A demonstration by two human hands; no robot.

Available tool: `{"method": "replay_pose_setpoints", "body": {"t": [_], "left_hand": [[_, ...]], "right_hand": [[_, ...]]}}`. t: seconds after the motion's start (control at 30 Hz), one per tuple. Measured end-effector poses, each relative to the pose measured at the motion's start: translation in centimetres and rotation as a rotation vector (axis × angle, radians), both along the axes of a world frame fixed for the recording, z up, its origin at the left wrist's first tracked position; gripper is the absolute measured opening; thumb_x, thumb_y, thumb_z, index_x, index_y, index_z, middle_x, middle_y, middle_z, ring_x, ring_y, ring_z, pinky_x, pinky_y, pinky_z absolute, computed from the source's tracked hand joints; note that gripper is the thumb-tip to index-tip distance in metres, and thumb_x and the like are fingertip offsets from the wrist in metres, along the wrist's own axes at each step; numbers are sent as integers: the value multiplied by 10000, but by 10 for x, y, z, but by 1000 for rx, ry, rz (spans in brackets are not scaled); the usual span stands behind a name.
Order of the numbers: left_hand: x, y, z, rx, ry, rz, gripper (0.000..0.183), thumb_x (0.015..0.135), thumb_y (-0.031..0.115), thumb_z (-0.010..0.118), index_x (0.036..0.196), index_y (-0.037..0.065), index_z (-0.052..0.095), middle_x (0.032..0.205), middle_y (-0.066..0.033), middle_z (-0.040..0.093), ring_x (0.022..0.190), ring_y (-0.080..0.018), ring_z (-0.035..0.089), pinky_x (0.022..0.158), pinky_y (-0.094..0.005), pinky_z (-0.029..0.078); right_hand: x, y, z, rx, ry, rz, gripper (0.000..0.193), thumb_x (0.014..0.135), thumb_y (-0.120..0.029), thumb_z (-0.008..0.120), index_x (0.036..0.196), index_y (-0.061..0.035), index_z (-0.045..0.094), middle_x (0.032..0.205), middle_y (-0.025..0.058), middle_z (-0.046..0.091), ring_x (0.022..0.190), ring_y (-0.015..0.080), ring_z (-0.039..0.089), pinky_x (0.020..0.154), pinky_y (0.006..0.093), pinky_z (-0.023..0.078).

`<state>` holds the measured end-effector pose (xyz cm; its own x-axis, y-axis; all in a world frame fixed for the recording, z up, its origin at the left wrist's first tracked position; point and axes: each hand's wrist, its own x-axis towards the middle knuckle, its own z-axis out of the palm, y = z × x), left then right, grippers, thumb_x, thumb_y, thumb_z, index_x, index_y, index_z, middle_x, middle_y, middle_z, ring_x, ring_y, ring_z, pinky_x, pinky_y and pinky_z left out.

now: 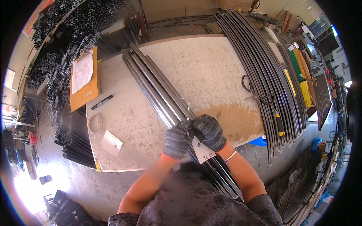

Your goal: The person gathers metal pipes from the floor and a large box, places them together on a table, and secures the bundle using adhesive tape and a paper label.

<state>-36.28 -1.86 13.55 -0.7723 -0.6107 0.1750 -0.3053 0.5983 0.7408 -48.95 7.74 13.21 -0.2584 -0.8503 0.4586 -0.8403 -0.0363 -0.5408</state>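
Observation:
A bundle of shiny metal tubes (156, 90) lies slantwise across the worktable, its near end reaching my body. My left hand (176, 141) and my right hand (209, 132), both in grey knitted gloves with orange cuffs, meet over the bundle. Fingers of both are curled in and pressed close together, pinching at one spot on top of the tubes. What they pinch is too small and hidden to make out. From just below my right fingers a white paper tag (203, 152) with handwriting hangs over the tubes. A thin pale strand shows just beyond the gloves.
On the worn white tabletop (188, 56) lie a marker (102, 102), a tape roll (95, 123) and a white card (111, 143). A clipboard (85, 77) rests at the left edge. Scissors (258, 96) and a yellow-black cutter (279, 125) lie on long dark tubes (256, 56) at right. Stacked tubes (90, 22) fill the far left.

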Motion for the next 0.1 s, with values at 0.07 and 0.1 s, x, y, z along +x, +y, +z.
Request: {"method": "replay_pose_setpoints", "body": {"t": [0.07,0.1], "left_hand": [[2,0,-7,36,-24,-20,366,733,174,691,1082,87,620,820,-192,645,746,-307,647,667,-380,515],[3,0,-11,54,-36,-29,414,731,191,698,1123,93,608,840,-198,646,755,-308,648,672,-388,516]], "right_hand": [[-1,8,-16,14,-111,-44,351,696,-124,675,1032,-66,590,853,102,612,810,316,590,707,395,483],[-3,10,-19,40,-87,-34,450,696,-137,688,1122,-65,559,890,106,624,814,324,593,716,394,482]]}}
